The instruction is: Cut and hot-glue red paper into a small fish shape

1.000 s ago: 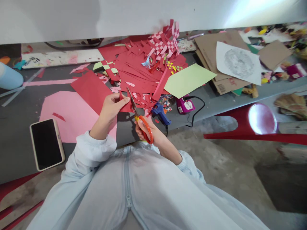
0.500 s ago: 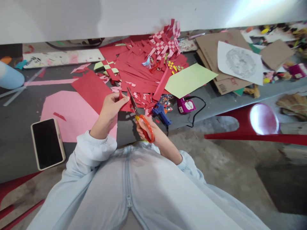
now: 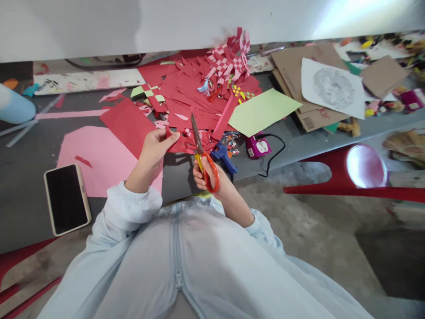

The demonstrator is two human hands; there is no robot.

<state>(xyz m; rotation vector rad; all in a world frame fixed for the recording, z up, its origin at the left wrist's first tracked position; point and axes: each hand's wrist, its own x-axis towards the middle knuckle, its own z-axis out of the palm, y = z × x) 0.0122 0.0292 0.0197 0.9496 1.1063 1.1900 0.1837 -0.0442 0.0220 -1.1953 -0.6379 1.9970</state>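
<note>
My left hand [image 3: 158, 144] pinches a small piece of red paper [image 3: 170, 133] between thumb and fingers, above the edge of the table. In my right hand [image 3: 212, 176] is a pair of scissors [image 3: 196, 135] with red-orange and yellow handles. Their blades look closed, point away from me, and are apart from the held piece. Beyond both hands lies a heap of red paper strips [image 3: 192, 99] with small pink and red scraps. A larger red sheet [image 3: 128, 124] overlaps a pink sheet [image 3: 96, 155] to the left of my left hand.
A phone [image 3: 67, 199] lies at the left. A blue glue gun [image 3: 225, 158] sits just right of the scissors, near a purple box [image 3: 257, 146] and black cord. Pale green paper [image 3: 265, 110] and cardboard [image 3: 310, 117] lie further right. A red chair [image 3: 332, 173] stands beside the table.
My right hand and the scissors have moved right, away from the red piece, and the blades point more upright in view. My left hand has barely moved.
</note>
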